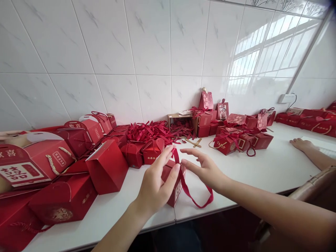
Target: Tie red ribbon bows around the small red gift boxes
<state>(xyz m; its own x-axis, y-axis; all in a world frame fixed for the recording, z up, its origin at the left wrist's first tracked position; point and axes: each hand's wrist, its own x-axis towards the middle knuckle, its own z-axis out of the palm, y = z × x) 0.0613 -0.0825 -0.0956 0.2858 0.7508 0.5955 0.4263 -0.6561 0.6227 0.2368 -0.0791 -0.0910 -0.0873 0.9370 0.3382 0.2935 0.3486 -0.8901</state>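
A small red box [172, 201] with pale lettering on its side stands near the front edge of the white table [147, 213]. A dark red ribbon [193, 199] comes from its top and loops down on the right onto the table. My left hand [159, 176] is against the left of the box, partly covering it, fingers apart and the thumb by the ribbon. On the other side, my right hand [206, 169] has its fingers spread, fingertips close to the upper ribbon. Whether either hand touches the ribbon is hard to tell.
Many red boxes [109, 168] crowd the left side. Behind the small box lies a heap of red ribbons [149, 132]. Finished-looking boxes [227, 143] stand at the back right. Another person's hand [301, 144] rests on the table at the far right.
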